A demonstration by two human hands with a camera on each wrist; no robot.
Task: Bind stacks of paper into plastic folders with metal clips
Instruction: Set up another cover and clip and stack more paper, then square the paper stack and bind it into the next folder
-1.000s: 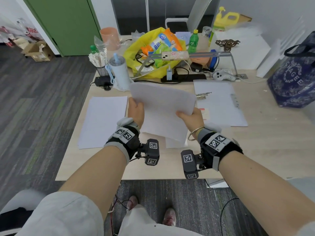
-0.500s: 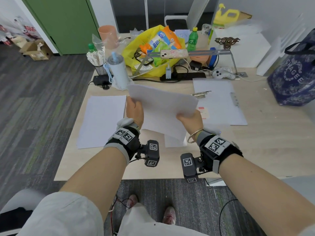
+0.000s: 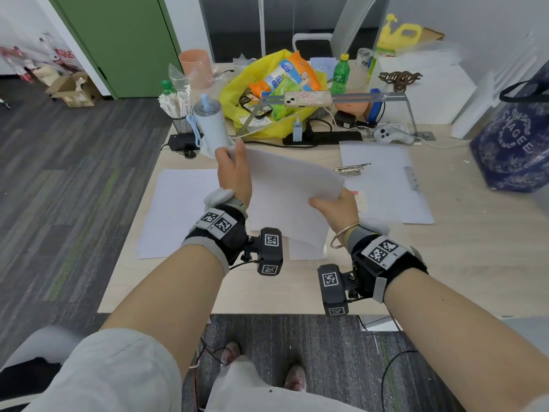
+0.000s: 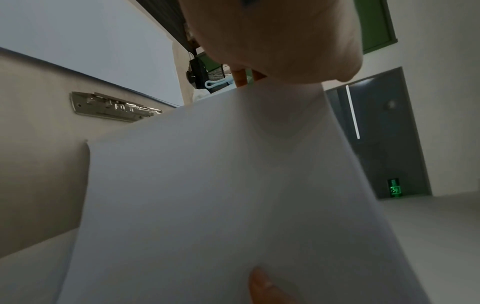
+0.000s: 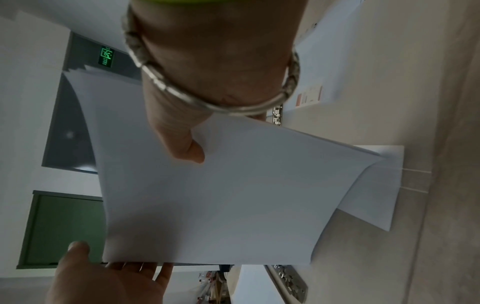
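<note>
Two hands hold one stack of paper (image 3: 285, 197) in the air above the middle of the worktop (image 3: 463, 263), clear of its surface. The left hand (image 3: 234, 173) grips the stack's far left corner, thumb on top and fingers curled beneath, as the right wrist view shows at that edge (image 5: 109, 275). The right hand (image 3: 332, 208) pinches the right edge, its thumb (image 5: 187, 148) pressed flat on the upper sheet and the other fingers hidden under the paper. The stack's long axis runs from the far left corner down toward the person, so it sits skewed to the worktop's edges, and its right side bows upward between the two grips. Two further white sheets or stacks lie flat on the worktop: one on the left (image 3: 178, 212), one under the held stack near the front edge (image 3: 306, 251). One plastic folder (image 3: 386, 185) lies open on the right, long axis pointing away from the person, with a metal strip (image 3: 411, 178) along its right side. One loose metal clip (image 3: 352, 169) lies touching the folder's left edge; the left wrist view shows it (image 4: 114, 107) flat on the worktop. At the back stand one pale tumbler (image 3: 211, 123), one yellow bag (image 3: 267, 93) of snacks and one green bottle (image 3: 338, 74).
</note>
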